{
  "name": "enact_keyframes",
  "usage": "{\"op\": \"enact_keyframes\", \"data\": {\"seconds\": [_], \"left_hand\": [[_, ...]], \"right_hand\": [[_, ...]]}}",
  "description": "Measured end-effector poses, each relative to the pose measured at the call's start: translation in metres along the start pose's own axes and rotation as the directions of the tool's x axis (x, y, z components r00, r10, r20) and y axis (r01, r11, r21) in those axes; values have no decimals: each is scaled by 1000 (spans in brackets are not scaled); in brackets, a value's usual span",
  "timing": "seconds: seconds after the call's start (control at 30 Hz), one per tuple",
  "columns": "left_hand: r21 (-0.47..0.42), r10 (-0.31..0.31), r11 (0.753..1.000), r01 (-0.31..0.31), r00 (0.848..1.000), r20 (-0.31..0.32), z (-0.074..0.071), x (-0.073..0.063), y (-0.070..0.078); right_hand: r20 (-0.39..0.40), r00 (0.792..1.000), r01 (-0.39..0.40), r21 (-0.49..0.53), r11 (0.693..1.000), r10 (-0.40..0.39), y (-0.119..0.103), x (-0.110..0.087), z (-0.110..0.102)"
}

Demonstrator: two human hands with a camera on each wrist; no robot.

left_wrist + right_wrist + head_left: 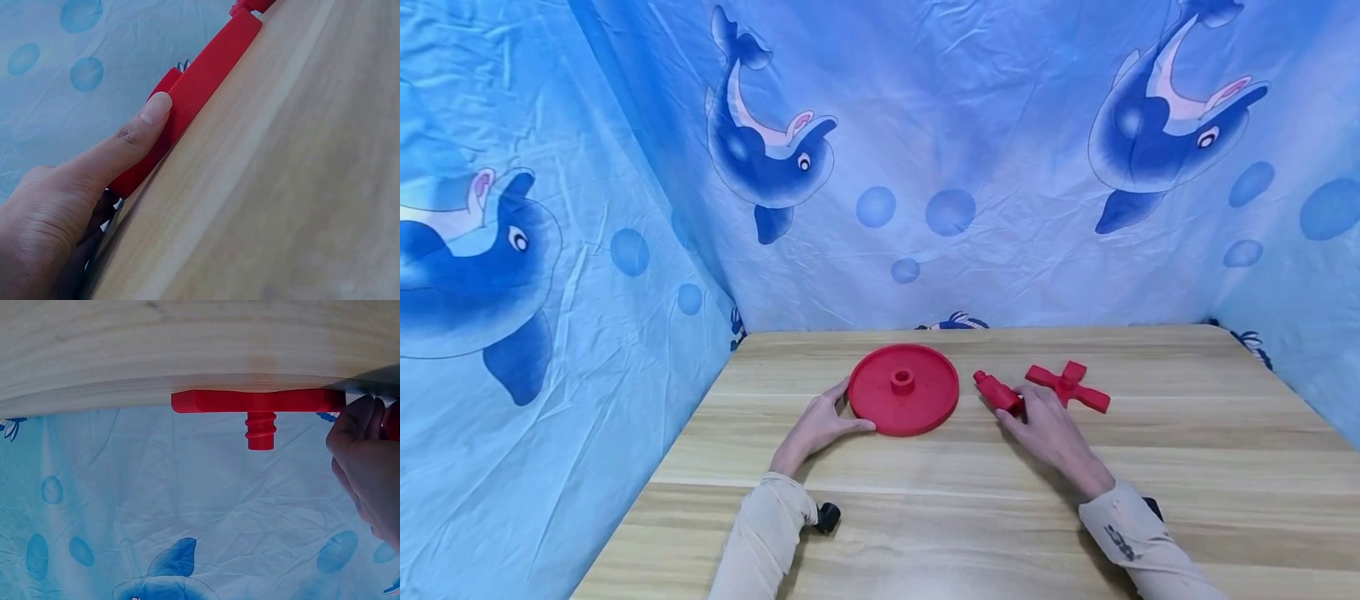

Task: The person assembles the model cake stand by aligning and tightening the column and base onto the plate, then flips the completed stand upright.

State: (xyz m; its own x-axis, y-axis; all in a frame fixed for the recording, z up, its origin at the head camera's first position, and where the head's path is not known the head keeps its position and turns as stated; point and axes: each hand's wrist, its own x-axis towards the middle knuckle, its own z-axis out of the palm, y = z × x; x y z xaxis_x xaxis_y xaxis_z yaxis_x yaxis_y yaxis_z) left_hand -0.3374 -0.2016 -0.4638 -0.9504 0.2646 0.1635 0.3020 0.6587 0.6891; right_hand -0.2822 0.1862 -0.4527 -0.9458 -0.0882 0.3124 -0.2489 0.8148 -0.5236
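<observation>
A round red plate [880, 408] with a raised rim and a hollow hub in its centre lies flat on the wooden table. My left hand [816, 427] holds it at the left edge, fingers along the far side and thumb at the front. In the left wrist view the thumb [147, 122] presses on the side of the rim [206, 75]. To the right, my right hand [1051, 429] grips a red cylindrical piece [996, 390] with a narrower tip pointing to the far left. Just beyond that hand is a red four-armed cross piece [1093, 400], whose threaded post [260, 431] shows in the right wrist view.
The wooden table [925, 517] reaches back to a blue curtain [895, 125] printed with dolphins and bubbles. More of this curtain hangs along the left and right sides. A small black device [828, 517] sits at the left wrist.
</observation>
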Motion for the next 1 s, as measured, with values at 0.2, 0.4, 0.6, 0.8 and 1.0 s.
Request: {"op": "enact_keyframes", "data": {"seconds": [0.2,0.4,0.6,0.8,1.0], "left_hand": [[-8,0,1000,0,1000,-3,-1,0,0],[-7,3,1000,-3,1000,5,-1,1,-1],[-6,21,1000,-21,1000,-1,-1,1,-3],[-10,39,999,-39,999,-16,-1,0,-4],[-16,38,999,-38,999,-15,1,0,-5]], "right_hand": [[4,999,-45,44,998,44,-3,3,-3],[-50,996,-72,83,994,76,-5,1,-8],[-74,994,-63,144,988,74,-4,2,-15],[-114,993,-17,196,980,40,-6,8,-21],[-131,991,16,222,975,13,-11,16,-21]]}}
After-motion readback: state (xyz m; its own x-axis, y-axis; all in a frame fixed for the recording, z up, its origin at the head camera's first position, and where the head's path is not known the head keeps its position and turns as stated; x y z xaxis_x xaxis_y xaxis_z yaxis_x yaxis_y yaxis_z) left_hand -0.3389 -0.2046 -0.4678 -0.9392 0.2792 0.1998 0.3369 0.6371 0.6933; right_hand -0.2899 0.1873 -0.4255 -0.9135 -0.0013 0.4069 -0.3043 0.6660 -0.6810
